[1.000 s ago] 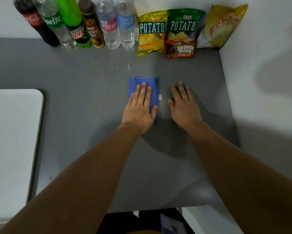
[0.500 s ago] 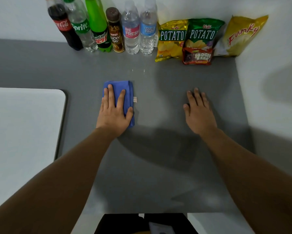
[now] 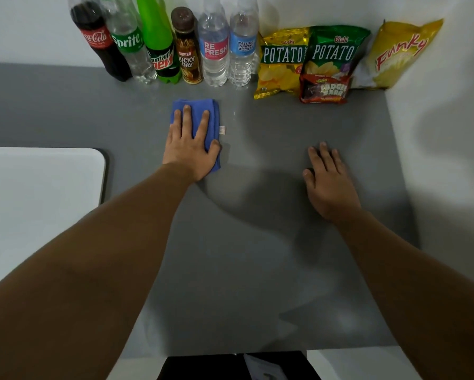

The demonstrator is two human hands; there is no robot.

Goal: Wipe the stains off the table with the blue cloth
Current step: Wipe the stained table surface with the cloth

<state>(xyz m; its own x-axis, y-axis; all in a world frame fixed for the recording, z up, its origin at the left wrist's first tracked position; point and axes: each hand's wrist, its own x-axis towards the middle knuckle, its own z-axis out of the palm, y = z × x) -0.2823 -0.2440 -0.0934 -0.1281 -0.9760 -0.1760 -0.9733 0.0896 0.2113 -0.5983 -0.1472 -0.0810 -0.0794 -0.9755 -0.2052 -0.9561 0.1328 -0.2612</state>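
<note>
Blue cloth (image 3: 203, 111) lies under the flat left hand (image 3: 189, 149); right hand (image 3: 329, 185) spread flat, empty.

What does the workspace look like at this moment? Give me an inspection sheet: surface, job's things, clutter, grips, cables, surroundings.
Surface: grey table, matte; a few faint pale specks right of the cloth.
Job's things: blue cloth, folded, flat on the table, small white tag on its right edge.
Clutter: six bottles in a row along the back wall; three snack bags and a small red packet beside them.
Grips: left hand pressed flat on the cloth, fingers spread; right hand flat on bare table, holding nothing.
Cables: nothing seen.
Surroundings: white walls behind and to the right; white tray-like slab at left.
</note>
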